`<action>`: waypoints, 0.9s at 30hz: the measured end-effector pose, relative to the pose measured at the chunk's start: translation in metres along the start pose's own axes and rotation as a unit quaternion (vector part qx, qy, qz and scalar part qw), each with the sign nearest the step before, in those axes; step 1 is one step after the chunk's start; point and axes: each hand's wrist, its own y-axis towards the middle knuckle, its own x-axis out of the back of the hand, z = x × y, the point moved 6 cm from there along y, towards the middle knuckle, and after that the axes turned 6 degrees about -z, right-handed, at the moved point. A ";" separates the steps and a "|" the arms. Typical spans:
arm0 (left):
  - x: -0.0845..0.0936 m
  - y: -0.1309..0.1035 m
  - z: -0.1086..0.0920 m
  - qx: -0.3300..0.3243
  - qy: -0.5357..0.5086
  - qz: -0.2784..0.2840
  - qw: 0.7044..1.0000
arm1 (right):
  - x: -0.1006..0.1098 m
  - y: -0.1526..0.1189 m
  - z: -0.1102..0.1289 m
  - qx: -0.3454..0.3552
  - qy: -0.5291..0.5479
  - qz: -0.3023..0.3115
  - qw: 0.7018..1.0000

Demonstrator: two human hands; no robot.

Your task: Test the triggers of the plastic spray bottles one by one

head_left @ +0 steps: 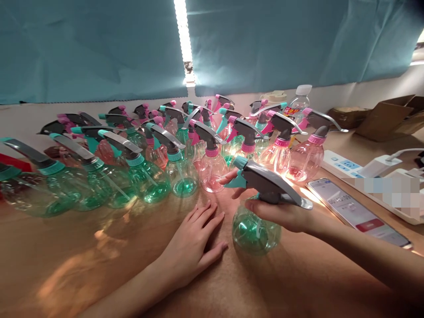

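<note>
My right hand [274, 214] grips a green spray bottle [256, 234] round its neck, just under the grey and teal spray head. The thumb crosses in front and the fingertips show behind the teal trigger. This bottle is upright and appears to rest on the table. To its left, my left hand [195, 240] lies flat on the wood with fingers spread, holding nothing. Beyond both hands stand several rows of like bottles. Nearest are a pink spray bottle [213, 170] and a green spray bottle [181, 176].
Right of the bottles lie a lit phone [357, 212] and a white power strip [344, 167] with a plugged-in charger [380, 166]. Behind are a capped drink bottle [300, 101] and an open cardboard box [387, 117]. A blue-green curtain [99, 48] hangs along the back.
</note>
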 end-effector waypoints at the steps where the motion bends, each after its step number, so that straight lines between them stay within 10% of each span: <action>1: 0.000 0.000 0.000 -0.001 -0.001 0.000 1.000 | 0.000 0.000 0.001 0.004 0.006 -0.001 1.000; 27: 0.003 0.003 -0.002 0.008 -0.001 0.021 1.000 | 0.004 -0.005 -0.007 -0.042 -0.057 0.027 0.997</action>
